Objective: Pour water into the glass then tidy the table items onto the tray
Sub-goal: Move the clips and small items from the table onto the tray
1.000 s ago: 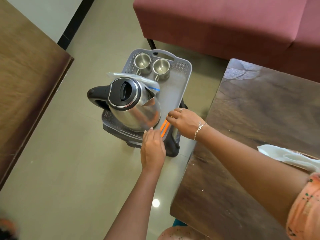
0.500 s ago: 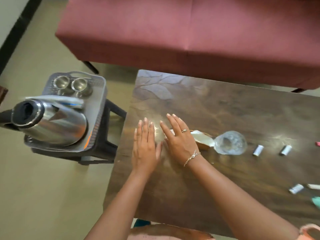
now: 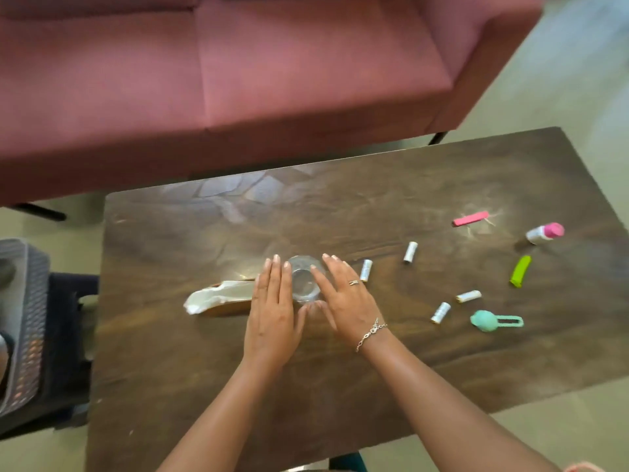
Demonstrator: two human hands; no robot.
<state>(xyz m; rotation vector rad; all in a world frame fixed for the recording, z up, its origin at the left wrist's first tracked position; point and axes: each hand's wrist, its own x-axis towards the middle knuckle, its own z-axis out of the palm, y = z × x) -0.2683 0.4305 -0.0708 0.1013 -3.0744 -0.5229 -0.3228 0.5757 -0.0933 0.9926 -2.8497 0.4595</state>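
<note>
Head view: dark wooden bench (image 3: 340, 386) seen from above, maroon sofa (image 3: 238, 80) behind it. Clear glass (image 3: 305, 279) stands upright near the bench middle, between both hands. Left hand (image 3: 272, 318) flat, fingers straight, just left of the glass, grip released; cannot tell if it touches the glass. Right hand (image 3: 347, 301) flat, fingers straight and angled up-left, on the right side of the glass, grip released, holds nothing; ring on a finger, bracelet (image 3: 371, 332) at the wrist. White napkin (image 3: 218, 296) lies on a wooden piece just left of the left hand, partly under it. Four small white spools (image 3: 410, 252) scattered right of the glass, apart from each other. Pink bar (image 3: 469, 218) far right, small bottle with pink cap (image 3: 544, 232) lying on its side near the right edge. Green clip (image 3: 520, 270) below the bottle. Teal tool (image 3: 495, 321) with a loop handle near the front right, just beside one spool. Grey perforated tray (image 3: 30, 318) at the left frame edge, off the bench, on a dark stand; contents mostly cut off.
</note>
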